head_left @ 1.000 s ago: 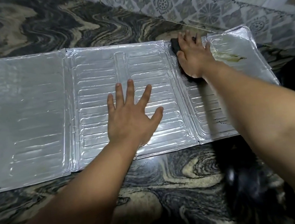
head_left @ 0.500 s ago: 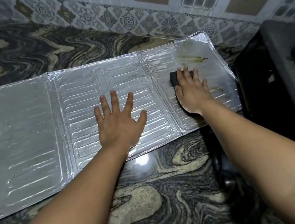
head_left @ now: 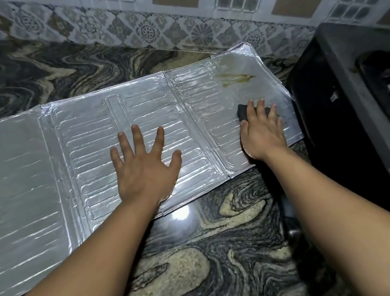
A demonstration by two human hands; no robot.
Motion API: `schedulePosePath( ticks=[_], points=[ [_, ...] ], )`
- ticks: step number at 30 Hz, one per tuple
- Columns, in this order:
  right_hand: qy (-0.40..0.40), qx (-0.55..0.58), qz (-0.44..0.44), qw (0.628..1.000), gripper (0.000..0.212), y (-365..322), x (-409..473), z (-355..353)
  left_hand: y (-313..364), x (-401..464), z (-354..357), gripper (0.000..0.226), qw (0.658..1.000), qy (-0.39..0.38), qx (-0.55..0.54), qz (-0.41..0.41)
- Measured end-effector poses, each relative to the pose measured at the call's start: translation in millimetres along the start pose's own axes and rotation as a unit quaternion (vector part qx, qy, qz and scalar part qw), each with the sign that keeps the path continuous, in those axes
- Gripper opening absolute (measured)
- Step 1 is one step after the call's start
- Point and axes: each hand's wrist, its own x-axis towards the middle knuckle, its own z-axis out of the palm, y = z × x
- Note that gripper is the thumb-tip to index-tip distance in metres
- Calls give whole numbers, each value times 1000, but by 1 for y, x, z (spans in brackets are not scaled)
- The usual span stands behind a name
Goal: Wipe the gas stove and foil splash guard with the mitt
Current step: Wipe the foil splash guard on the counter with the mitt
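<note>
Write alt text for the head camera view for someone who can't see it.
A right hand presses a dark mitt onto the right panel of a foil splash guard lying flat on a marbled counter, while the left hand holds the middle panel down. A yellowish smear remains above the mitt; a gas stove sits at right.

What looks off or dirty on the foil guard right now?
A yellow-brown greasy smear sits on the far end of the right panel of the foil splash guard, beyond the right hand pressing the dark mitt. The guard lies flat on the counter.
</note>
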Motion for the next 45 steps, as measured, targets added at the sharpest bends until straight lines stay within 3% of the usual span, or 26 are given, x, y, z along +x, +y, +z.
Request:
schedulePosePath(
  ticks=[16,22,37,45],
  points=[
    [-4,-12,-119,993,62,-72,158,-16,5,2,3,71,1000,17,14,-21],
    [10,-2,-85,996,59,-64,179,-22,6,2,4,72,999,29,20,-28],
    [50,4,81,995,63,2,107,-10,7,2,0,74,999,5,20,-25],
    [67,24,104,992,64,20,37,3,5,1,-1,75,1000,3,17,-10]
  ],
)
